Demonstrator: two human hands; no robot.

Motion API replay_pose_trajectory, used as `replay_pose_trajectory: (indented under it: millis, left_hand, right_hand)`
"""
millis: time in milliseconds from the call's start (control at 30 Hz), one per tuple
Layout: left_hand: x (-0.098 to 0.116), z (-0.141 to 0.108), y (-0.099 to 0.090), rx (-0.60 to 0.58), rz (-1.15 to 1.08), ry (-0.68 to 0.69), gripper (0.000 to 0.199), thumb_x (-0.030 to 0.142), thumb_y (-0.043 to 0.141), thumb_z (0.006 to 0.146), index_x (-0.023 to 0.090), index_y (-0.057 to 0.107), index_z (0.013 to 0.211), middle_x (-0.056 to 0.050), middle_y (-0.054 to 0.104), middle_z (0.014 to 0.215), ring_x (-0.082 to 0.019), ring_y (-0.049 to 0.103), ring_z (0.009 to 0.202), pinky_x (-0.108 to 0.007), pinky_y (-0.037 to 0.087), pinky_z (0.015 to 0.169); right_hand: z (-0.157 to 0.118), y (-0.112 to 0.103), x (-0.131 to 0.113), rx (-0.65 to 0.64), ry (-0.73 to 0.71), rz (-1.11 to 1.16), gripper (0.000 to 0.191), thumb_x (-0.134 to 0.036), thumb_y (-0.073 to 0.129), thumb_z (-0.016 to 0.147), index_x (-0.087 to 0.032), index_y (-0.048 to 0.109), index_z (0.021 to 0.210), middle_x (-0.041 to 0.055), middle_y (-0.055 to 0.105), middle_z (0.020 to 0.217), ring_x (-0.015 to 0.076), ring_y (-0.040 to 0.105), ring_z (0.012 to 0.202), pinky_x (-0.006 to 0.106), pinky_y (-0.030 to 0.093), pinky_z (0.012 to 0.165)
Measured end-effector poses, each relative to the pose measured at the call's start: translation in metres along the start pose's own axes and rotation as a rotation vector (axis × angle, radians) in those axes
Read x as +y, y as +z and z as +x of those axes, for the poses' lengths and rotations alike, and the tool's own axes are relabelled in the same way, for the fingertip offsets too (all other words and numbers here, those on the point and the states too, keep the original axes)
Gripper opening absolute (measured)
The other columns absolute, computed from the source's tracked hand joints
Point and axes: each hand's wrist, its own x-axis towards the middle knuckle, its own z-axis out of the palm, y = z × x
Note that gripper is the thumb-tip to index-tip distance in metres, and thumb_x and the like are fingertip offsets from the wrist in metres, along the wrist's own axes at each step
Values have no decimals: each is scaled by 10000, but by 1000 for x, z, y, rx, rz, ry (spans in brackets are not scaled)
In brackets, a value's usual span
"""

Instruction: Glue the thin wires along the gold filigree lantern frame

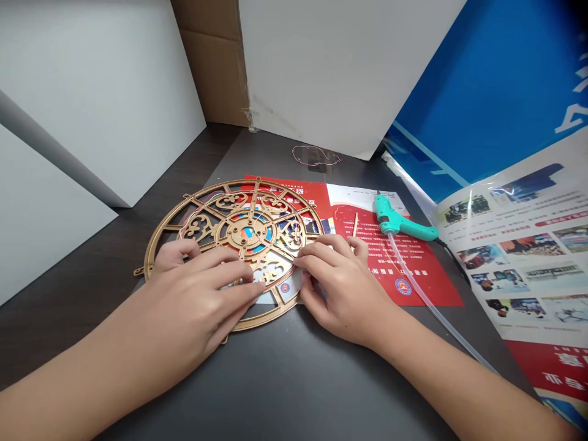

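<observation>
A round golden openwork frame point(264, 320) with scroll ornaments and spokes lies on a red and white printed sheet point(432, 288) on the dark table. My left hand point(202, 294) rests over its lower left part, fingers spread across the ornaments. At the lower right rim is my right hand point(342, 288), its thumb and fingertips pressed together; whatever they pinch is too small to make out. A thin pinkish wire point(220, 192) runs round the inside of the frame.
A teal glue gun point(390, 222) with a clear glue stick point(434, 311) lies to the right. A loop of thin wire point(316, 163) is farther back. White panels point(340, 67), cardboard point(215, 73) and a printed poster point(542, 263) surround the table.
</observation>
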Motion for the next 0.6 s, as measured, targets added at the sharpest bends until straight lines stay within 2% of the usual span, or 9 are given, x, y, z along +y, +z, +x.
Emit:
replay_pose_trajectory:
  millis: [167, 333, 600]
  left_hand:
    - [-3, -10, 5, -43, 40, 36, 425, 225, 517, 1262, 328, 916, 1368, -57, 953, 1285, -330, 822, 1255, -503, 583, 1029]
    - [-4, -16, 7, -72, 44, 31, 433, 227, 549, 1233, 346, 927, 1408, -61, 960, 1312, -349, 838, 1292, -519, 638, 1065]
    - [-1, -14, 3, -81, 16, 4, 377, 268, 546, 1253, 381, 898, 1331, -14, 965, 1352, -308, 873, 1242, -531, 575, 1068]
  right_hand:
    - [0, -2, 0, -3, 8, -11, 270, -184, 618, 1237, -247, 868, 1157, 91, 981, 1350, 351, 796, 1378, 539, 386, 1147]
    - [-2, -3, -2, 27, 1, -38, 292, -177, 632, 1238, -249, 903, 1320, 130, 965, 1445, 375, 764, 1416, 547, 421, 1132]
    - [-4, -5, -1, 42, -109, -21, 319, -171, 660, 1251, -263, 945, 1141, 73, 966, 1294, 332, 761, 1322, 507, 405, 1075]
